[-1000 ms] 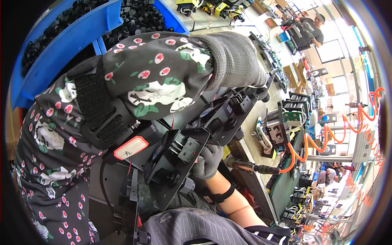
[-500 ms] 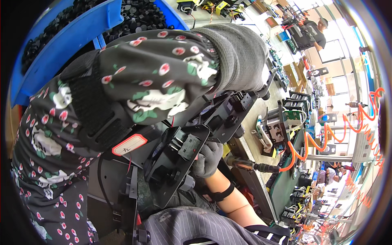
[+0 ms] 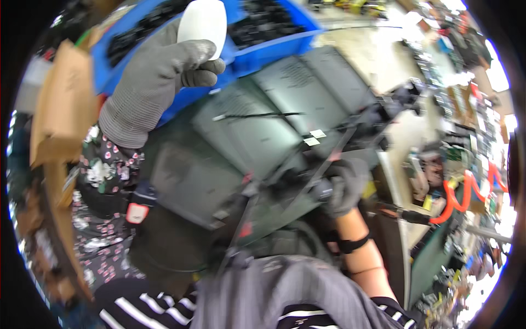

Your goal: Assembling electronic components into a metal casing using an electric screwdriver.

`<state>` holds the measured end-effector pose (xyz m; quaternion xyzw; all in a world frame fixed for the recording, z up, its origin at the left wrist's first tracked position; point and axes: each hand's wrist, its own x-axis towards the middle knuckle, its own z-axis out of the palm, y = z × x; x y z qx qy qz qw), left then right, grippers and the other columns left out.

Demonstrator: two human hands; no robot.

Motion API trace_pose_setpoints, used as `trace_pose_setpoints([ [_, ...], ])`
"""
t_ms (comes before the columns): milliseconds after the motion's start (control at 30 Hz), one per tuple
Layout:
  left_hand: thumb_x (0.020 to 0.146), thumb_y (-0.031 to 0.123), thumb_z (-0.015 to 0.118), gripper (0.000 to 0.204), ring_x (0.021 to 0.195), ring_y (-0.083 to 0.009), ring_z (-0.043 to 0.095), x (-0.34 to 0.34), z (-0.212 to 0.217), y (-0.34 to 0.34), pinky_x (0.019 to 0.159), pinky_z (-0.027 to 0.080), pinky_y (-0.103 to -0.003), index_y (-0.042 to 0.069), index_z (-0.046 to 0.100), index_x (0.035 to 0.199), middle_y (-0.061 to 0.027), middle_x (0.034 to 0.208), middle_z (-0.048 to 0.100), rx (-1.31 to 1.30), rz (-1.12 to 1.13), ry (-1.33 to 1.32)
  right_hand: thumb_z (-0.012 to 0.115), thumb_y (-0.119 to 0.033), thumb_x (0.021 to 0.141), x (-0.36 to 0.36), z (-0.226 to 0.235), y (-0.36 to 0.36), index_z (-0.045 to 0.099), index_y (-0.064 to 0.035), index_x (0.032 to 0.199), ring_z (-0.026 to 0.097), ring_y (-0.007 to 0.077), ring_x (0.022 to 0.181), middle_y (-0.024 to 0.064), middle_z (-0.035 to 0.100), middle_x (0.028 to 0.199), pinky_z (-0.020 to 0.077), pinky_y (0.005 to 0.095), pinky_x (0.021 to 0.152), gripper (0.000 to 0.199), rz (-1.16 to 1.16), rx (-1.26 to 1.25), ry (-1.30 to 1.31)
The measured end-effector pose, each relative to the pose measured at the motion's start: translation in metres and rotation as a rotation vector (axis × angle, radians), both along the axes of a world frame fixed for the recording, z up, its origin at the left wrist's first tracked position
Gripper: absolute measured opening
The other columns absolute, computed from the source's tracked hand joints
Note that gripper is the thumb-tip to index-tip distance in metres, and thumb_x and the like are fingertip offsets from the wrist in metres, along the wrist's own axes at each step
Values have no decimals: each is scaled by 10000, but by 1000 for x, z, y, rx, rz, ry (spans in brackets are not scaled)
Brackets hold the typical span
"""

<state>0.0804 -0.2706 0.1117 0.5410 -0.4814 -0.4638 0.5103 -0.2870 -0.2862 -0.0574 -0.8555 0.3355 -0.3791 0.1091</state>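
My left hand (image 3: 159,79), in a grey knitted glove, is raised at the upper left in front of the blue bin. Its fingers are closed round a smooth white rounded object (image 3: 203,24), whose exact kind I cannot make out. My right hand (image 3: 348,186), also gloved, is curled at the near edge of a black panel assembly (image 3: 307,183) with round black parts; motion smears this area. Beyond it lie several flat dark grey panels (image 3: 296,79), with a thin black strip (image 3: 257,115) across them and small white labels (image 3: 312,141).
A blue bin (image 3: 274,45) full of small black parts stands at the back. Cardboard (image 3: 66,104) rises at the left. To the right are a bench edge (image 3: 397,219), an air screwdriver (image 3: 408,215) and its coiled orange hose (image 3: 452,204). Another person (image 3: 476,52) is at the far right.
My left arm has swung back to the left from over the black assembly, baring the panels. The white object now shows in my left hand. My right hand appears farther right.
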Motion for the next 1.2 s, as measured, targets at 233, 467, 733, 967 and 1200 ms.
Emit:
trace_pose_setpoints([
  [233, 950, 185, 672, 333, 934, -107, 633, 87, 0, 176, 799, 500, -241, 14, 600, 1227, -19, 1043, 672, -23, 681, -334, 426, -334, 998, 3, -5, 3, 655, -65, 831, 573, 350, 880, 134, 647, 905, 442, 452, 820, 390, -24, -60, -46],
  [467, 909, 142, 712, 179, 591, -44, 526, 128, -60, 222, 487, 412, -229, 58, 658, 1057, 27, 803, 643, 352, 889, -429, 488, -247, 947, 2, -5, 6, 665, -30, 847, 578, 362, 909, 149, 653, 922, 447, 452, 838, 298, -32, -22, -52],
  [733, 798, 260, 799, 568, 1095, -299, 665, 150, -102, 218, 959, 497, -381, -46, 593, 1230, -197, 1147, 691, 411, 847, -939, 535, -209, 925, -2, 10, 9, 679, -29, 870, 599, 347, 932, 160, 653, 957, 472, 430, 846, 237, -30, 87, -3],
  [967, 815, -62, 649, 475, 882, -81, 545, 27, -31, 271, 804, 495, -266, 16, 572, 1278, -25, 1056, 577, 139, 739, -574, 767, -108, 685, -11, 145, -1, 641, -52, 1148, 600, 358, 1104, 127, 649, 1136, 457, 457, 988, 483, 209, -182, -64],
  [1200, 750, 394, 858, 821, 1164, -350, 611, -109, -121, 208, 1003, 499, -427, -3, 497, 1371, -171, 1213, 629, -238, 145, -747, 775, -108, 708, 53, 198, -25, 466, -212, 1462, 465, 222, 1367, 33, 578, 1354, 203, 499, 1243, 822, 401, -342, 623],
])
